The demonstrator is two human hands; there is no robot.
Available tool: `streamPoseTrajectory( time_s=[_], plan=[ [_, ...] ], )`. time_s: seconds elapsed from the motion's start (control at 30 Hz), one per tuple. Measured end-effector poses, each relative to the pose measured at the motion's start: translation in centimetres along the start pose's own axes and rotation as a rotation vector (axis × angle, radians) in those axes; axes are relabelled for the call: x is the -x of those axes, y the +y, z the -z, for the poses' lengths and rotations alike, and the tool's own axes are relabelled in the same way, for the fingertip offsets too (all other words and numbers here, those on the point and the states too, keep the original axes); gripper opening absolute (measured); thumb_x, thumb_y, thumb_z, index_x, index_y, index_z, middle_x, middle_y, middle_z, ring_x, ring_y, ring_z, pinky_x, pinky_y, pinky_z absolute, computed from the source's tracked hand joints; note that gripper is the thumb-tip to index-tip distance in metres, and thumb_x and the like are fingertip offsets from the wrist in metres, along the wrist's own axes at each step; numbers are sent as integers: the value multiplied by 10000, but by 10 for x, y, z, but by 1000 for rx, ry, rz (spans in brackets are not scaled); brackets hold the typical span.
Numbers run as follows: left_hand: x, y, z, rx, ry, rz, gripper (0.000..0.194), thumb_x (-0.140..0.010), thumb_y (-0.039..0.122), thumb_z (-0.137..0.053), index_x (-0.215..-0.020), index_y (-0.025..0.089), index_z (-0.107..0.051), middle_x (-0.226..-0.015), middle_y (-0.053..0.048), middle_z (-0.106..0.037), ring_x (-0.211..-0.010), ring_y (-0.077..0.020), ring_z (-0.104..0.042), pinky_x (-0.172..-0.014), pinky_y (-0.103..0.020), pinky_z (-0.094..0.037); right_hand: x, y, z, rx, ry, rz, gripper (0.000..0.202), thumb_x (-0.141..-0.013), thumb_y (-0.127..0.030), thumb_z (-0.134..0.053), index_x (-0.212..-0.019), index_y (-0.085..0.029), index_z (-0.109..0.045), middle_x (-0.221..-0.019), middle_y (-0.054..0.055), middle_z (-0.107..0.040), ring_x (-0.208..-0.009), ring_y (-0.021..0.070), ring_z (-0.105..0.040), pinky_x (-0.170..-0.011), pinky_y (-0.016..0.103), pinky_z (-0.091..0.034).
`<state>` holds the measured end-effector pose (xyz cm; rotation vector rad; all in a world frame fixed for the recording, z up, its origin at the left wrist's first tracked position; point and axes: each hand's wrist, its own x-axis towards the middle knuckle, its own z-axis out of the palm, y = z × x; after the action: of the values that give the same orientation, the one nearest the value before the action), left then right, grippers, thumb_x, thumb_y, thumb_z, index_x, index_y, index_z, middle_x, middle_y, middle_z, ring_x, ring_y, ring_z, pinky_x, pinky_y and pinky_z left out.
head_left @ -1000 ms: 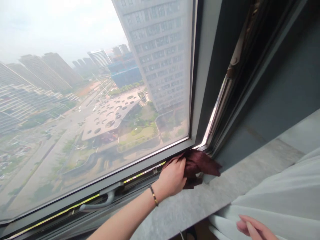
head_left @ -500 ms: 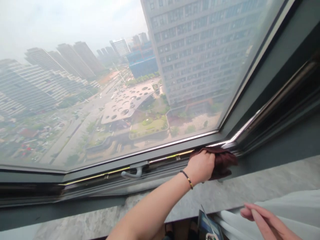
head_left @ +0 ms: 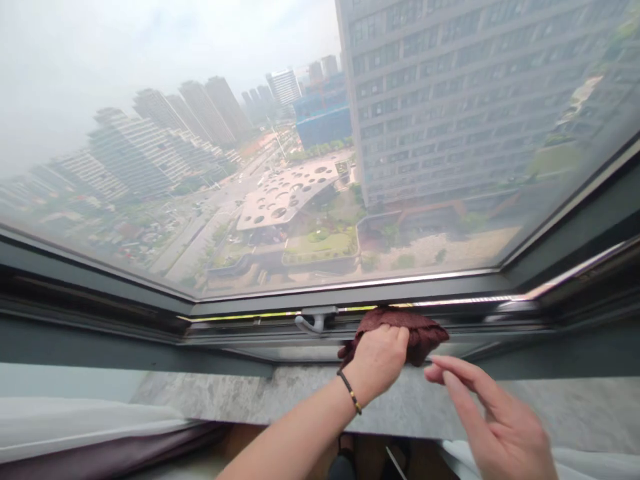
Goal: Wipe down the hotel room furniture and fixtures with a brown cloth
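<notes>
My left hand [head_left: 381,360], with a dark beaded bracelet on its wrist, is closed on a dark red cloth [head_left: 425,335]. The cloth lies against the lower track of the window frame [head_left: 465,290], just right of the grey window handle [head_left: 316,321]. To the right of the cloth is my right hand [head_left: 495,413], over the stone sill. Its thumb and index finger are close together, and whether something small is between the tips cannot be made out.
Below the window runs a grey marbled sill [head_left: 215,395]. A white curtain [head_left: 85,419] and a dark purple one [head_left: 125,453] hang at the lower left. Tall buildings and roads show through the glass. My feet show at the bottom.
My left hand has moved the cloth left along the track, nearer the handle. My right hand has come up and left toward the cloth. The view has turned.
</notes>
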<state>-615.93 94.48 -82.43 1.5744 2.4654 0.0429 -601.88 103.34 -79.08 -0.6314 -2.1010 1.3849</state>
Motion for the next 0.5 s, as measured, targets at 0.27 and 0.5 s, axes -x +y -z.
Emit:
streamPoseTrajectory(
  time_s=[0.27, 0.5],
  plan=[
    [-39, 42, -4, 42, -24, 224, 227, -910, 170, -439, -1045, 160, -621, -968, -75, -681, -917, -211, -636, -651, -292, -562, -76, -41, -131, -211, -524, 179, 271, -916, -377, -554, -1094, -200, -655, -816, 16, -704, -728, 179, -647, -670, 267, -477],
    [-46, 47, -16, 158, 10, 75, 278, -948, 178, -363, -1044, 99, -612, -990, -121, -673, -936, -244, -606, -668, -356, -537, -92, -24, -126, -143, -428, 229, 451, -964, -436, -416, -637, -201, -619, -560, -15, -597, -531, 127, -539, -571, 274, -323]
  ],
)
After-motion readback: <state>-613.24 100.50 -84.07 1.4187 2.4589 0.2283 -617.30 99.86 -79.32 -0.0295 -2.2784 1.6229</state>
